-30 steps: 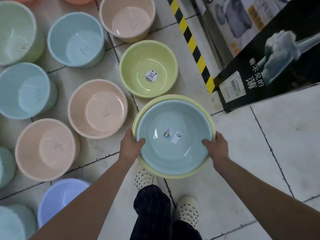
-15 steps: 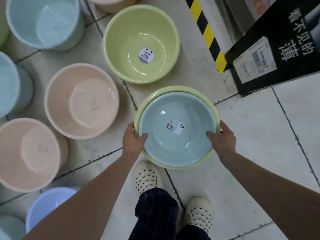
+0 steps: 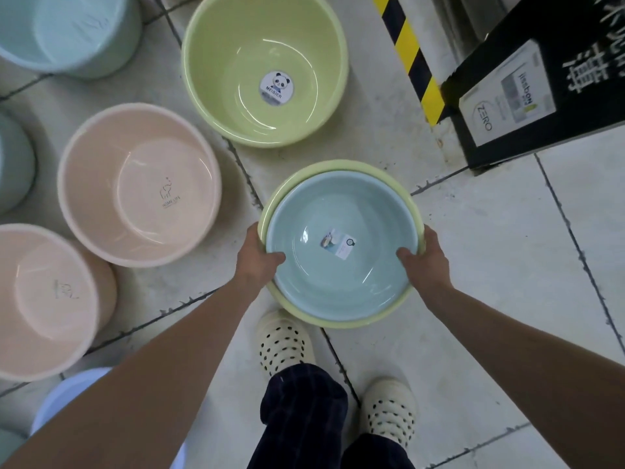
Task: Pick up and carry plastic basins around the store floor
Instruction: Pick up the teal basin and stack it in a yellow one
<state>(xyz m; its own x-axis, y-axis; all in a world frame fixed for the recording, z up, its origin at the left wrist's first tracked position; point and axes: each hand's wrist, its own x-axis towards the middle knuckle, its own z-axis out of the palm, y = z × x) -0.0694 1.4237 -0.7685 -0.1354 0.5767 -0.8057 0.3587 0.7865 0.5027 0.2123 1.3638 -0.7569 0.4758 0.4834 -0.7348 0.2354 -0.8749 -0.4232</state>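
Because these are thin moulded plastic, I judge the pale blue basin (image 3: 338,262) and the yellow-green basin (image 3: 341,167) it nests inside to be light, a little springy at the wall and glossy enough to slide, so the rolled rim is the place to take them, at opposite sides. That is where I have them: my left hand (image 3: 257,262) is clamped on the rim at the side toward the peach basin (image 3: 138,184), thumb hooked over into the blue bowl, the other fingers (image 3: 252,238) wrapped under and mostly hidden. My right hand (image 3: 426,262) mirrors it on the far side from the peach basin, thumb inside, fingers curled round the outer lip. Both arms reach forward and down, nearly straight, wrists level, so the nested pair sits upright above the tiled floor (image 3: 507,265), just ahead of my spotted shoes (image 3: 284,340). Beyond the pair, away from me, stands a loose yellow-green basin with a panda sticker (image 3: 265,66). Squeezing too hard would probably flex the walls; an even pinch on both rims should keep the inner bowl from shifting.
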